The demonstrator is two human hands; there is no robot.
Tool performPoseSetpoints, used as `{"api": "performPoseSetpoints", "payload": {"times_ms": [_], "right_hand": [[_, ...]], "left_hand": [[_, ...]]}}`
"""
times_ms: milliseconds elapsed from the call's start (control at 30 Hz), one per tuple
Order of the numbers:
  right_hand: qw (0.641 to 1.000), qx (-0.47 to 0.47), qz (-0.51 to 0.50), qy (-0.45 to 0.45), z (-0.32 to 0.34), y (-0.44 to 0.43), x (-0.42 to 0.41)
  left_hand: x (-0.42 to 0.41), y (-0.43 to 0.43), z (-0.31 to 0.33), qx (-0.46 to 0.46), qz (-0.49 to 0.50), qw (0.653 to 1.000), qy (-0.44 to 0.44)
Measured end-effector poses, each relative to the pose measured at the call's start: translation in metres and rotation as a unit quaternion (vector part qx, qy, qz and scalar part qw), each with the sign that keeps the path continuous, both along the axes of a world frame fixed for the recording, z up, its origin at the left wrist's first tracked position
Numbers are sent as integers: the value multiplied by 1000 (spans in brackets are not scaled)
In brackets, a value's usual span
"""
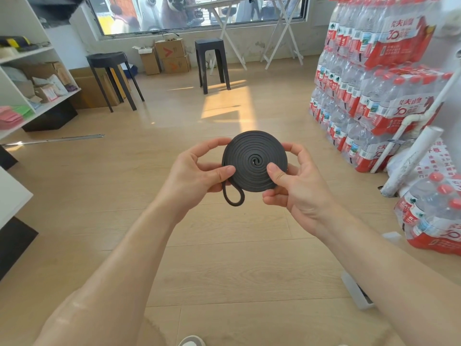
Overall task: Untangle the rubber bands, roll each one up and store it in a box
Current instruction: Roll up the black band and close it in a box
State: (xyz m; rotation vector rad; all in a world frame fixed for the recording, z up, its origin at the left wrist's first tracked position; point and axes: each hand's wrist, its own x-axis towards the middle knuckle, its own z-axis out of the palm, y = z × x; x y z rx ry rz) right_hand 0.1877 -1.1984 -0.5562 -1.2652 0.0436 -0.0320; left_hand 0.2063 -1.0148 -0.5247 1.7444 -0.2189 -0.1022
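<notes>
One coiled band (254, 156), two hands (left hand (197, 173), right hand (296, 186)), two black stools (107, 58) far off, three cardboard boxes (172, 56) under the far window.

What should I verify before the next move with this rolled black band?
1. Rubber band wound in a tight, flat coil: ok.
2. End loop rolled in: not ok; it hangs loose below the coil.
3. Left hand pinches the coil's edge: ok.
4. Right hand pinches the other edge, thumb on the coil's face: ok.
5. White container is the storage box: cannot tell; it is partly hidden.
</notes>
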Motion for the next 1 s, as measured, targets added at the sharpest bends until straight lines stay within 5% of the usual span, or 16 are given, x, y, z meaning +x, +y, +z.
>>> {"api": "performPoseSetpoints", "payload": {"times_ms": [433,667,867,1000], "right_hand": [[994,-97,42,32,-6,8,-5],[908,-414,69,-14,10,-23,10],[843,-507,152,-92,15,-21,4],[848,-504,156,-56,12,-22,6]], "left_hand": [[-2,2,2,15,56,998,-32],[-4,0,2,100,11,993,-60],[-9,-10,-10,227,-67,969,-71],[-9,-11,-10,254,-64,960,-99]]}}
